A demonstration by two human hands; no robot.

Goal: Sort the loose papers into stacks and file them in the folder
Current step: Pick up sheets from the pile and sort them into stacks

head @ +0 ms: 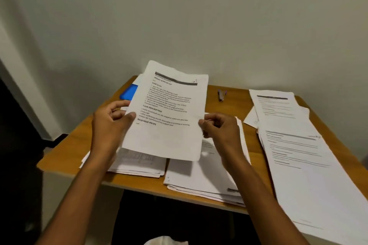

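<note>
Above the wooden worktop point(83, 141), a printed sheet point(169, 113) is held tilted, long axis running away from the person, heading at the far end. Left hand point(113, 123) pinches its left edge; right hand point(221, 127) pinches its right edge. Paper stacks point(205, 177) lie beneath; a blue folder point(128, 92) sits behind.

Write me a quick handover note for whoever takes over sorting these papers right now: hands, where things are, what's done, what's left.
Left hand and right hand both grip one printed sheet above the table.
Two paper stacks lie under the hands; a longer spread of sheets lies along the right side.
Blue folder sits at the back left, mostly covered; nothing visibly filed.
Left: place this sheet, finish stacks, file them.
</note>
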